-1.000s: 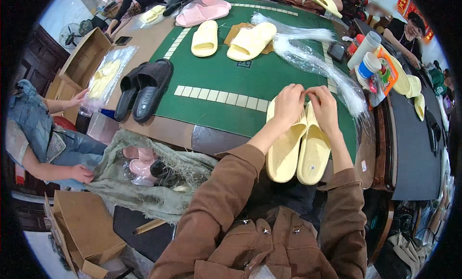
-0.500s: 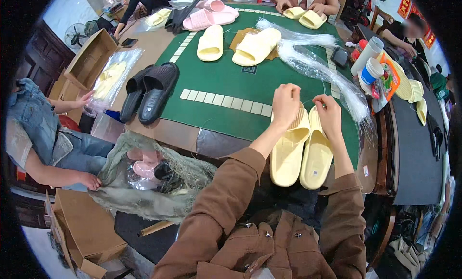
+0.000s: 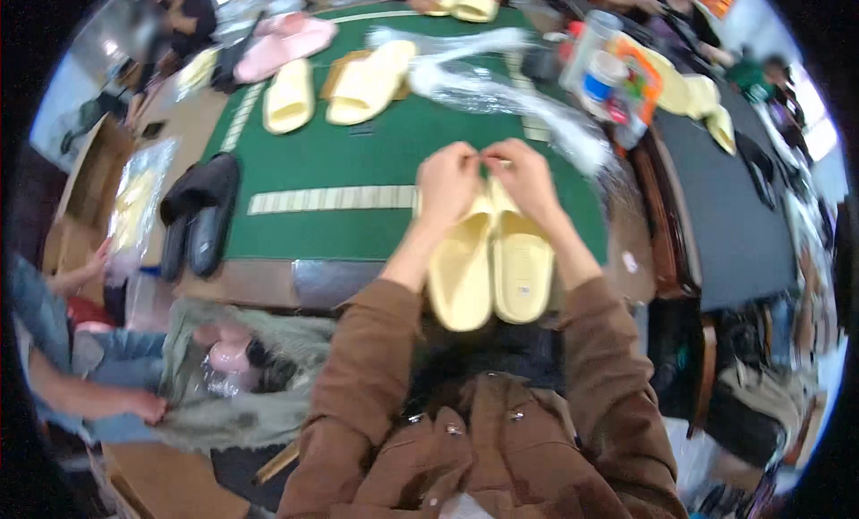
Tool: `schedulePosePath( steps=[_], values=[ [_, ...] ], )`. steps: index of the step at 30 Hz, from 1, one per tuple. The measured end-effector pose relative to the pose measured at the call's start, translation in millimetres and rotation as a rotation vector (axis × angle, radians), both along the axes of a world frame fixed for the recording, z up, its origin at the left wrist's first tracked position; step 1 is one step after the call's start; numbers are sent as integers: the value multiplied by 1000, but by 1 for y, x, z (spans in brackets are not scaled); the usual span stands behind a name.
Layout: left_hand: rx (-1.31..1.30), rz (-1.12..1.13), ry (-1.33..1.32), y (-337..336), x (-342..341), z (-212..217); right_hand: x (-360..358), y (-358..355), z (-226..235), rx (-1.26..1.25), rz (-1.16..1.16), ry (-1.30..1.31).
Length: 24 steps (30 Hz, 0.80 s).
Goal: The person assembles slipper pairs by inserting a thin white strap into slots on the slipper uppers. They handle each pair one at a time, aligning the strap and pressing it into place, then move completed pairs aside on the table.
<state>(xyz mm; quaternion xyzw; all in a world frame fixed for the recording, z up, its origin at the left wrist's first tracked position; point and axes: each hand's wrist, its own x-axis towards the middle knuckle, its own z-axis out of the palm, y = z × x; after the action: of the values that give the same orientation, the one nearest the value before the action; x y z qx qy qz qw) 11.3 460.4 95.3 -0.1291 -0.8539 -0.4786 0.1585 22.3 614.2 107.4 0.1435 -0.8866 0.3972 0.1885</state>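
A pair of pale yellow slide slippers lies side by side at the table's near edge, heels toward me. My left hand (image 3: 450,186) is closed in a pinch over the toe end of the left slipper (image 3: 461,282). Beside it my right hand (image 3: 526,181) pinches too, above the toe end of the right slipper (image 3: 523,273). The fingertips of both hands nearly meet between the two straps, and what they hold is too small to make out. My hands hide much of the straps.
The green table mat (image 3: 331,161) carries black slippers (image 3: 208,210), more yellow slippers (image 3: 371,82) and a bundle of clear plastic strands (image 3: 483,85). Cups (image 3: 601,76) stand at the right. At the lower left, a person's hand (image 3: 148,405) holds a grey-green sack (image 3: 242,421) with slippers inside.
My hands have come closer together, fingertips now almost touching over the slippers' toes. The whole view has shifted, so the table's things appear farther left and higher.
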Motion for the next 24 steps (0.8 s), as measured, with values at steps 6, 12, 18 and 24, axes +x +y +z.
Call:
schedulePosePath(
  steps=[6,12,18,24],
  values=[
    [226,84,-37,-7,-9,-7,-5,2,-9,26,-184,-33],
    [165,59,51,-4,-5,-8,0,-1,-10,-39,-184,-11],
    [82,-35,-18,0,2,-1,1,0,-5,-32,-82,14],
    [212,32,-2,-4,-2,-2,-6,2,-16,-58,-239,18]
  ],
)
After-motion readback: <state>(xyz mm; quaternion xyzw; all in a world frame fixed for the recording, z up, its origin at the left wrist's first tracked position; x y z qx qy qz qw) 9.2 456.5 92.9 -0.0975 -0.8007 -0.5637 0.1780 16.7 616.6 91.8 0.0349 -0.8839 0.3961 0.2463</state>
